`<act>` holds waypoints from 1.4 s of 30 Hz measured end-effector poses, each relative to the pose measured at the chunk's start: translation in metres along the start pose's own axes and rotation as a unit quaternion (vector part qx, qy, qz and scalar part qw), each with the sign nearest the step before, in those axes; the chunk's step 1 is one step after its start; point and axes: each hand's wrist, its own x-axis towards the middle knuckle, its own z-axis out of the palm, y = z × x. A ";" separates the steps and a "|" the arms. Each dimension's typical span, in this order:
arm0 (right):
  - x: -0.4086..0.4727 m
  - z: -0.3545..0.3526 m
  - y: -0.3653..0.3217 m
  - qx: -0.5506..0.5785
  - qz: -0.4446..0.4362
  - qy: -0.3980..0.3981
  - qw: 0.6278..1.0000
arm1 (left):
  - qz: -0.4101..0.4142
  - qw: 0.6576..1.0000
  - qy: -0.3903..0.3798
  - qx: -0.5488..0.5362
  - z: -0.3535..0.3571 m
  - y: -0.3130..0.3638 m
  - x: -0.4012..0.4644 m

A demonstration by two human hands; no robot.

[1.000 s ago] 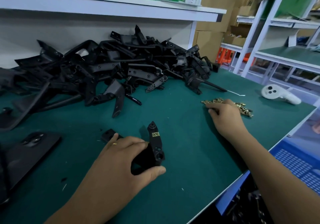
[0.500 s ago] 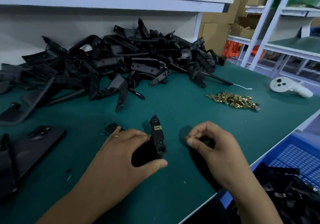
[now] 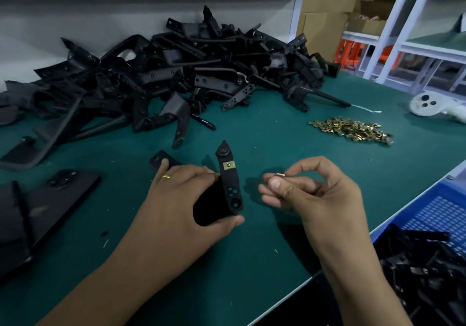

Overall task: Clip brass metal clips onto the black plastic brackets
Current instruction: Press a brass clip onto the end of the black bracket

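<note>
One brass clip now pinched in right hand, back from the 2 o'clock clip pile; left hand grips bracket, ready for clipping.

Bracket: lower body hidden under left hand grip. Clip: pinched by right hand, mostly covered, shape too small to tell. Blue crate, 4 o'clock: cut by frame edge. White controller, 2 o'clock: cut by right edge. Black panel, 9 o'clock: cut by left edge.
</note>
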 end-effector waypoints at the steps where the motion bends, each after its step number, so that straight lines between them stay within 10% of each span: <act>1: 0.000 0.000 0.000 -0.013 -0.007 -0.005 1.000 | 0.001 1.000 0.001 0.002 0.000 0.000 0.000; 35: -0.017 0.021 -0.005 -0.073 0.082 -0.084 0.990 | 0.042 0.985 -0.068 0.156 -0.006 0.001 0.003; 42: -0.006 0.006 -0.017 -0.046 0.129 -0.220 0.966 | 0.106 0.981 -0.075 0.145 -0.010 0.004 0.000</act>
